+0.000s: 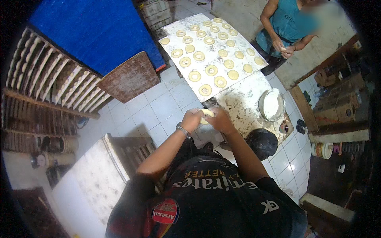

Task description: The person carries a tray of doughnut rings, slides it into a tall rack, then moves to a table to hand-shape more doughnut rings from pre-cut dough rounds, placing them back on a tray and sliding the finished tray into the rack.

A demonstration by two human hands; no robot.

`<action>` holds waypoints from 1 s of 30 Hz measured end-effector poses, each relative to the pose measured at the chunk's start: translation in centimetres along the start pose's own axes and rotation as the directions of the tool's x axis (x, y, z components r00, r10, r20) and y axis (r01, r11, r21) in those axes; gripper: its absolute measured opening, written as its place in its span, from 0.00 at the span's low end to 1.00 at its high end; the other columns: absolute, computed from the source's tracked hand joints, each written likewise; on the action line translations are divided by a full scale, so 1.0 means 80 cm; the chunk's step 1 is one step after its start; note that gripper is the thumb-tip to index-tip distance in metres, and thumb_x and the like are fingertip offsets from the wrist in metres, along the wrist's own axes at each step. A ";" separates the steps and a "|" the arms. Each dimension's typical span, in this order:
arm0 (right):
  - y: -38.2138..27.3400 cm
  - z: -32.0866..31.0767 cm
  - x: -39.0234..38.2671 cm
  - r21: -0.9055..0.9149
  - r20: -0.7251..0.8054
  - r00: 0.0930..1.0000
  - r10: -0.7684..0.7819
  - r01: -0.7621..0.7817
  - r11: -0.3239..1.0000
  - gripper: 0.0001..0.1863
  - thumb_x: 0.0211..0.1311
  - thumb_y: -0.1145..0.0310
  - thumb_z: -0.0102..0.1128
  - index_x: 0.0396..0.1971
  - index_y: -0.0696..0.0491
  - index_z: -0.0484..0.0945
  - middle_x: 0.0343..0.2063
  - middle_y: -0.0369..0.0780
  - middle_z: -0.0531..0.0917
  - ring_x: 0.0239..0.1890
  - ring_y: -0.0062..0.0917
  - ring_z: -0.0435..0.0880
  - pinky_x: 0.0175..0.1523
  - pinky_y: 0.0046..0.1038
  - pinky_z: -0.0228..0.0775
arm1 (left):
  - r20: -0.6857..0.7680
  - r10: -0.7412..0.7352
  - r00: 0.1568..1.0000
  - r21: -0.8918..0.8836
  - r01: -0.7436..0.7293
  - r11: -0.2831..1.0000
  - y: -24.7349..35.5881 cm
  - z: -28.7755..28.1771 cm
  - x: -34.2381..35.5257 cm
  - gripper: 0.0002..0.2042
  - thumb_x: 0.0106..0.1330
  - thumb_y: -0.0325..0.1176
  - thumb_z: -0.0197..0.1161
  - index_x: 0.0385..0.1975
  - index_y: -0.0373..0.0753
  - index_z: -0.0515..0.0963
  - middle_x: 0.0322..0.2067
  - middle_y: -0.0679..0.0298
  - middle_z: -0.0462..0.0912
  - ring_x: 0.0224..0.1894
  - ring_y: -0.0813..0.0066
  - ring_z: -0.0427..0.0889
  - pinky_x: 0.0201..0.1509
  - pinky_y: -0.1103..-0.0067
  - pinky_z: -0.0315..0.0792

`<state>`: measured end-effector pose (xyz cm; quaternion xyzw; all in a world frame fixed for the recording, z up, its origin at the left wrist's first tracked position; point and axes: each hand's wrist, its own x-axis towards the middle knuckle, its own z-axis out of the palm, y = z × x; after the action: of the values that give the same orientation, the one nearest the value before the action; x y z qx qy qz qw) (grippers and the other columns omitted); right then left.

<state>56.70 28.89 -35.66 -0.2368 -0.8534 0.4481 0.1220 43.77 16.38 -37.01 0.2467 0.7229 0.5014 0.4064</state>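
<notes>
Gripping a dough ring [203,121] with curled fingers, left hand [191,119] and right hand [220,119] hold it off the near corner of the floured board [174,28]; shaped rings [205,95] line the left edge, while holeless discs [233,74] near the right corner look unfinished.

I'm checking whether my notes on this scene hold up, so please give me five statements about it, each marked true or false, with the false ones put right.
1. The left hand and the right hand both hold one dough ring. True.
2. Every dough piece on the white board has a hole. False: several dough discs on the white board show no hole.
3. A band circles the right wrist. False: the wristband is on the left wrist.
4. The bowl of white powder stands to the right of both hands. True.
5. The co-worker's hands rest on the board. False: the co-worker's hands are close together, off the board.
</notes>
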 end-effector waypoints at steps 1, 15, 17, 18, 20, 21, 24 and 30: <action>-0.002 0.000 -0.007 -0.070 -0.017 0.999 -0.031 0.029 0.997 0.15 0.53 0.66 0.66 0.38 0.58 0.81 0.32 0.42 0.83 0.36 0.29 0.82 0.44 0.29 0.73 | 0.049 -0.158 0.986 -0.294 0.166 0.941 0.006 0.002 -0.004 0.17 0.62 0.46 0.60 0.32 0.36 0.79 0.25 0.56 0.81 0.29 0.63 0.82 0.36 0.71 0.75; -0.027 -0.048 -0.015 0.260 0.095 0.993 0.077 -0.099 0.960 0.13 0.58 0.63 0.60 0.37 0.57 0.81 0.28 0.42 0.83 0.35 0.31 0.83 0.42 0.32 0.73 | 0.081 -0.267 0.960 -0.600 0.261 0.756 0.064 0.029 -0.012 0.33 0.64 0.67 0.54 0.36 0.36 0.81 0.30 0.60 0.83 0.35 0.73 0.78 0.41 0.76 0.71; -0.037 -0.043 -0.016 0.787 0.175 0.928 0.330 -0.333 0.519 0.16 0.68 0.59 0.53 0.38 0.58 0.81 0.31 0.37 0.84 0.35 0.26 0.82 0.42 0.29 0.73 | 0.057 -0.308 0.950 -0.218 0.313 0.924 0.055 0.038 -0.016 0.35 0.64 0.67 0.52 0.43 0.34 0.80 0.34 0.58 0.83 0.38 0.70 0.80 0.44 0.76 0.73; -0.044 -0.044 -0.013 0.899 0.215 0.907 0.362 -0.329 0.290 0.18 0.71 0.57 0.51 0.37 0.58 0.81 0.32 0.37 0.84 0.35 0.25 0.82 0.42 0.29 0.73 | 0.137 -0.276 0.951 -0.253 0.303 0.919 0.052 0.041 -0.017 0.37 0.66 0.68 0.48 0.49 0.33 0.79 0.41 0.56 0.83 0.41 0.69 0.81 0.47 0.76 0.74; -0.058 -0.041 -0.009 0.932 0.259 0.855 0.448 -0.343 0.115 0.25 0.75 0.52 0.44 0.43 0.61 0.78 0.31 0.39 0.84 0.33 0.26 0.82 0.40 0.31 0.74 | 0.225 -0.204 0.953 -0.662 0.303 0.685 0.047 0.051 -0.016 0.36 0.66 0.68 0.47 0.44 0.35 0.81 0.39 0.58 0.83 0.40 0.72 0.80 0.46 0.78 0.73; -0.060 -0.045 -0.010 0.825 0.187 0.862 0.471 -0.398 0.402 0.29 0.74 0.47 0.40 0.37 0.60 0.79 0.28 0.39 0.83 0.31 0.26 0.81 0.39 0.32 0.73 | 0.255 -0.177 0.951 -0.768 0.311 0.560 0.050 0.051 -0.018 0.34 0.67 0.67 0.48 0.41 0.36 0.81 0.36 0.60 0.82 0.37 0.74 0.79 0.42 0.79 0.72; -0.061 -0.058 0.002 0.190 -0.023 0.908 0.419 -0.407 0.893 0.43 0.71 0.34 0.30 0.20 0.58 0.80 0.19 0.42 0.80 0.25 0.29 0.76 0.37 0.35 0.68 | 0.270 -0.131 0.954 -0.465 0.248 0.850 0.059 0.050 -0.017 0.29 0.67 0.64 0.52 0.35 0.39 0.80 0.29 0.67 0.80 0.30 0.78 0.75 0.32 0.80 0.67; -0.052 -0.077 0.016 0.196 0.046 0.889 0.456 -0.455 0.868 0.45 0.70 0.33 0.29 0.20 0.60 0.79 0.20 0.45 0.80 0.27 0.30 0.79 0.39 0.34 0.70 | 0.265 -0.085 0.960 -0.568 0.227 0.791 0.102 0.044 -0.014 0.28 0.68 0.64 0.51 0.34 0.39 0.78 0.22 0.69 0.77 0.23 0.80 0.73 0.28 0.80 0.67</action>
<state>56.97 31.82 -28.75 -0.4180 -0.7236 0.5481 0.0368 46.89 20.44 -29.63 0.1018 0.4967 0.6352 0.5826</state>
